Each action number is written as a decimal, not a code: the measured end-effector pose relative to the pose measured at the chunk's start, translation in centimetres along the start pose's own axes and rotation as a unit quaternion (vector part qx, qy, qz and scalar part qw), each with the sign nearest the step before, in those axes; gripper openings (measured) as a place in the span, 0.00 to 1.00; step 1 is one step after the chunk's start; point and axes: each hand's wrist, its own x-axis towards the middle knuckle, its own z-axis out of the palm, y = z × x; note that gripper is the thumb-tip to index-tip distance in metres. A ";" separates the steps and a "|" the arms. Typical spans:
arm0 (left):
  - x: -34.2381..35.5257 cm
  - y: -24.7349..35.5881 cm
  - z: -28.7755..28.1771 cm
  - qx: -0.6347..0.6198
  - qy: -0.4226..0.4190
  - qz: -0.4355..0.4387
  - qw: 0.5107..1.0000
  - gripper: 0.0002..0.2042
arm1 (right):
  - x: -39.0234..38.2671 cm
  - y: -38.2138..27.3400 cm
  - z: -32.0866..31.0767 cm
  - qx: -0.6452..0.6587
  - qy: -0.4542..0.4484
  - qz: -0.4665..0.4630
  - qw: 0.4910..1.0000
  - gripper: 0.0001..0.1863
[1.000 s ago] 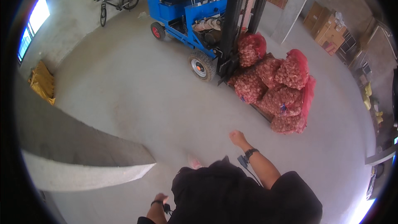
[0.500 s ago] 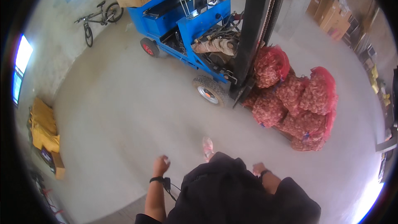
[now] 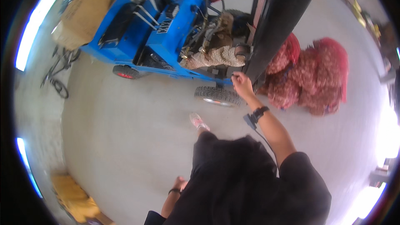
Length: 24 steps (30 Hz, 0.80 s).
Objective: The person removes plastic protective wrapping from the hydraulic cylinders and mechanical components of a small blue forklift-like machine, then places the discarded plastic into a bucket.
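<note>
My right hand reaches out in front of the blue forklift, its fingers curled together. A small dark spot shows at the fingertips, and I cannot make out whether the hand holds it. In the picture the hand lies beside the black mast and above the front wheel; contact is unclear. Low beside my dark clothing hangs my left hand, small and partly hidden, its fingers not clear. Past the mast, red net sacks of garlic-like bulbs are piled at the forklift's front.
A large cardboard box rests on the forklift's rear. At the left wall stands a bicycle. A yellow bundle lies at the lower left. Grey concrete floor stretches between my foot and the wall.
I have come closer to the forklift, and my view has turned to the right. My right arm has swung forward and up towards the mast; my left hand has dropped back beside my body.
</note>
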 end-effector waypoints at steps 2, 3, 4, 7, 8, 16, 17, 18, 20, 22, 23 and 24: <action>6.1 0.9 -7.4 0.093 -0.021 0.065 0.993 0.09 | 1.1 0.5 2.2 0.017 0.026 0.073 0.997 0.18; 9.6 2.1 -11.5 0.147 -0.054 0.091 0.984 0.08 | 0.9 -0.1 3.1 0.013 0.056 0.102 0.993 0.19; 13.1 4.3 -15.9 0.110 0.003 0.099 0.989 0.11 | 2.1 -1.6 3.9 0.012 0.092 0.115 0.989 0.21; 23.1 13.2 -28.4 0.324 -0.011 0.231 0.917 0.10 | 2.5 -5.2 5.7 0.000 0.125 0.099 0.987 0.22; 27.3 13.4 -33.1 0.442 0.009 0.331 0.834 0.09 | 2.0 -7.8 6.7 -0.045 0.142 0.030 0.988 0.22; 18.5 55.0 -33.1 0.073 0.156 0.596 0.784 0.05 | 4.6 -10.5 8.1 -0.298 0.164 0.112 0.934 0.30; 16.9 57.4 -32.0 0.040 0.146 0.609 0.779 0.05 | 4.9 -10.4 8.2 -0.295 0.161 0.105 0.936 0.33; 14.8 59.6 -31.1 0.030 0.119 0.624 0.772 0.05 | 5.1 -10.3 8.3 -0.294 0.165 0.107 0.935 0.33; 13.5 62.8 -29.3 0.021 0.093 0.638 0.764 0.05 | 5.6 -10.2 8.7 -0.261 0.127 0.143 0.946 0.35; 14.0 64.9 -27.5 0.090 0.143 0.676 0.718 0.07 | 5.9 -9.7 8.8 -0.224 0.115 0.138 0.958 0.37; 13.8 65.7 -26.7 0.120 0.159 0.664 0.721 0.11 | 5.6 -9.4 8.8 -0.192 0.114 0.140 0.965 0.37; 13.9 66.5 -26.0 0.119 0.159 0.662 0.723 0.11 | 5.5 -9.2 8.6 -0.159 0.112 0.143 0.970 0.36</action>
